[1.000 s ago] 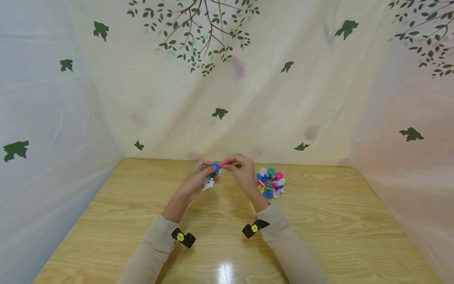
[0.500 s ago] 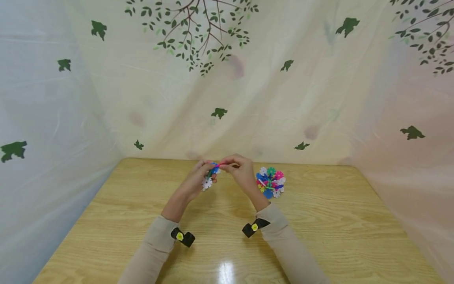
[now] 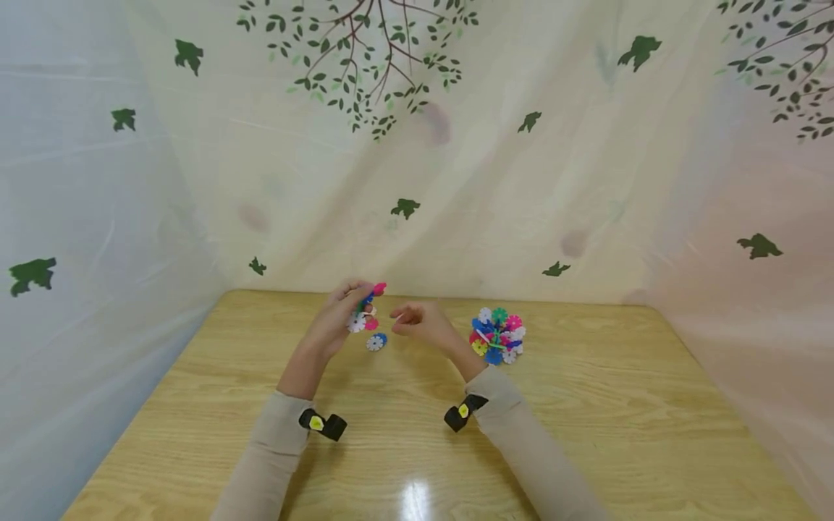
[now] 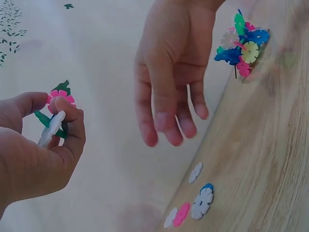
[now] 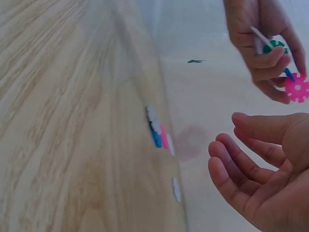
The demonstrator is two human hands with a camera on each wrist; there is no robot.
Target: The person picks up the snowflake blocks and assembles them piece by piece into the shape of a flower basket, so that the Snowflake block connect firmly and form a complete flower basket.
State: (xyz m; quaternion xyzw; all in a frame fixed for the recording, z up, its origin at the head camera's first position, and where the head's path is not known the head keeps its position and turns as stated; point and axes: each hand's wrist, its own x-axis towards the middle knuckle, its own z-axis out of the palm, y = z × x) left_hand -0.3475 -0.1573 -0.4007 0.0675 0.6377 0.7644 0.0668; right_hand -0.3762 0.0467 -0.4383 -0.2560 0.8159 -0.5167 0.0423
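Observation:
My left hand [image 3: 335,315] holds a short string of joined plastic snowflake discs, with a pink disc [image 3: 380,288] at its upper end. In the left wrist view a white disc [image 4: 53,128] and a green disc [image 4: 42,117] of the string show between the fingers. My right hand [image 3: 423,324] is empty, its fingers loosely bent and apart from the string. Below and between the hands, loose discs lie on the table: a white disc [image 3: 374,344] overlapping a blue disc [image 3: 382,337], a pink disc [image 3: 371,324], and white discs partly hidden in the head view.
A ball-like cluster of joined discs [image 3: 497,336] in many colours stands on the wooden table [image 3: 586,420], right of my right hand. A pale curtain [image 3: 313,217] with printed leaves hangs behind the table's far edge. Black wrist cameras sit on both sleeves.
The pink disc that my right hand pinched is now on the left hand's string. The right hand has let go; the left has moved left and up, uncovering the loose discs.

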